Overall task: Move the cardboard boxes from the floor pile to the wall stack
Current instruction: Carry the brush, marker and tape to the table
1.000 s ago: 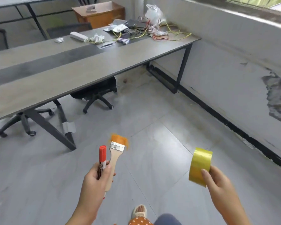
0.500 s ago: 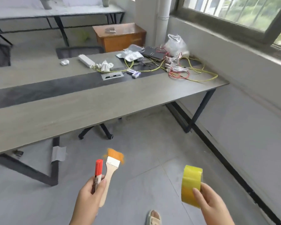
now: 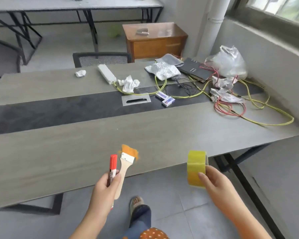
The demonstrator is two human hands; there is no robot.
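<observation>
No cardboard boxes are in view. My left hand [image 3: 105,186] grips a red marker [image 3: 112,165] and a wooden paintbrush with orange bristles [image 3: 126,162], both held upright over the near edge of a long grey table [image 3: 62,152]. My right hand [image 3: 214,180] holds a roll of yellow tape [image 3: 196,168] by its side, just past the table's front edge, near its right end.
On the table's far right lie yellow and red wires [image 3: 235,107], a clear plastic bag [image 3: 230,62], crumpled paper [image 3: 129,83], a power strip [image 3: 106,74] and small boxes [image 3: 165,99]. A wooden cabinet [image 3: 155,40] stands behind, a wall [image 3: 274,69] to the right.
The view has risen from the floor and closed in on the table. Both hands now hang over its near edge, still holding the same items.
</observation>
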